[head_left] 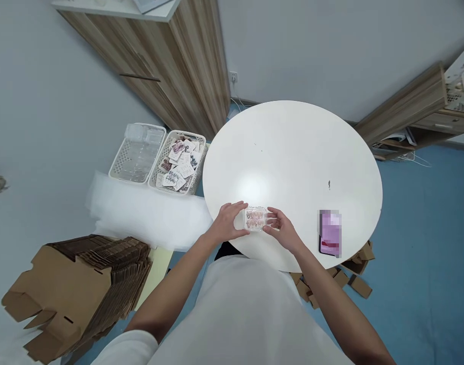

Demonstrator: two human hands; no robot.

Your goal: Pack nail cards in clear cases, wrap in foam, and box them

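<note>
A small clear plastic box of press-on nails (255,219) is at the near edge of the round white table (292,147). Pinkish nails lie in two rows inside it. My left hand (228,223) grips its left side, fingers at the far corner and thumb at the near one. On the right side, my right hand (284,231) holds the box between bent fingers and thumb. Whether the box rests on the tabletop or is slightly lifted, I cannot tell.
A phone (329,233) lies on the table's right. To the left are a basket of nail cards (178,165), a basket of clear boxes (136,154), white wrapping sheet (151,215) and stacked flat cardboard (75,289). Small brown boxes (359,285) lie below the table.
</note>
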